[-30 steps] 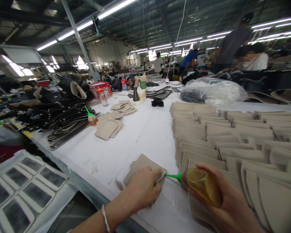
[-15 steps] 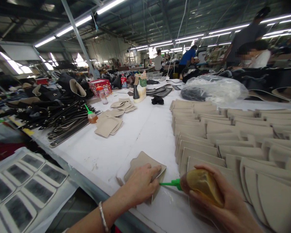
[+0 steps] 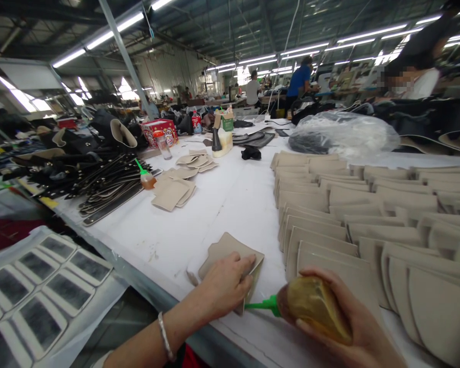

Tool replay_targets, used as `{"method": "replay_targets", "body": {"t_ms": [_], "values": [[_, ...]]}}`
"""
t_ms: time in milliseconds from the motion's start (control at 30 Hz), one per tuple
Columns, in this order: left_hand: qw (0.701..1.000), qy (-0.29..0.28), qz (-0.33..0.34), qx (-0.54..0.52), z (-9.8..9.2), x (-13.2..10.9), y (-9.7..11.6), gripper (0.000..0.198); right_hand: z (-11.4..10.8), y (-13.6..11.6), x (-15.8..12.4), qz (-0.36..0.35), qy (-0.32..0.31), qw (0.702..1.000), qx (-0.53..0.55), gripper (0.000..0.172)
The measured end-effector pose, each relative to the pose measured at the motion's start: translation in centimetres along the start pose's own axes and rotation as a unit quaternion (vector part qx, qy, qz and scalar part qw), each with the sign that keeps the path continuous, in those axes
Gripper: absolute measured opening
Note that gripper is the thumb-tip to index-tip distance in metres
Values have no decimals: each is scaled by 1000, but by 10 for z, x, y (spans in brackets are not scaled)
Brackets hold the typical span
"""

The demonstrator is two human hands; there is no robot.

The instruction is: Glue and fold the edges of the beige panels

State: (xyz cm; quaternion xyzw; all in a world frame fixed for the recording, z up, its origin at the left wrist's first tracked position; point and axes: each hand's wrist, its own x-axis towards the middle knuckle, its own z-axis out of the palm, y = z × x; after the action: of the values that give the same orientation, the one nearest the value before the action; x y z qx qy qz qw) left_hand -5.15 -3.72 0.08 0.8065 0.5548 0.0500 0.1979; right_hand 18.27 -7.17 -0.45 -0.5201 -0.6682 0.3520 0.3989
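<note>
My left hand (image 3: 224, 281) bears down on a beige leather-like piece (image 3: 230, 246) on the white table, holding it with bent fingers. The piece looks folded or doubled, its right edge slightly raised. In my right hand (image 3: 354, 312) is a squeeze bottle (image 3: 316, 306) of amber liquid, gripped round its body and tilted on its side. Its green nozzle (image 3: 262, 305) points left, the tip at the lower right edge of the piece, just below my left fingers. Whether the tip touches the piece I cannot tell.
Rows of folded beige pieces (image 3: 318, 230) stand close on the right. Farther left lie loose beige pieces (image 3: 172, 191), a second green-nozzled bottle (image 3: 147, 180) and stacked black strips (image 3: 111, 191). A clear plastic bag (image 3: 341, 135) rests at the back. Other people work beyond.
The bottle has shifted slightly left and down, bringing its nozzle tip lower along the piece's edge. My left hand keeps its hold on the piece.
</note>
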Motion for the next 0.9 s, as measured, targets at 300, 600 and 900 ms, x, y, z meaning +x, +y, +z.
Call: {"method": "replay_targets", "body": {"t_ms": [300, 600, 900], "values": [[1000, 2, -5, 4, 0, -2, 1, 41, 3, -2, -6, 27, 5, 999, 40, 49], [1000, -8, -11, 3, 1, -1, 2, 40, -2, 3, -2, -21, -10, 1000, 4, 47], [1000, -12, -13, 9, 1, -1, 2, 40, -13, 15, 9, -88, -5, 994, -58, 47]]}}
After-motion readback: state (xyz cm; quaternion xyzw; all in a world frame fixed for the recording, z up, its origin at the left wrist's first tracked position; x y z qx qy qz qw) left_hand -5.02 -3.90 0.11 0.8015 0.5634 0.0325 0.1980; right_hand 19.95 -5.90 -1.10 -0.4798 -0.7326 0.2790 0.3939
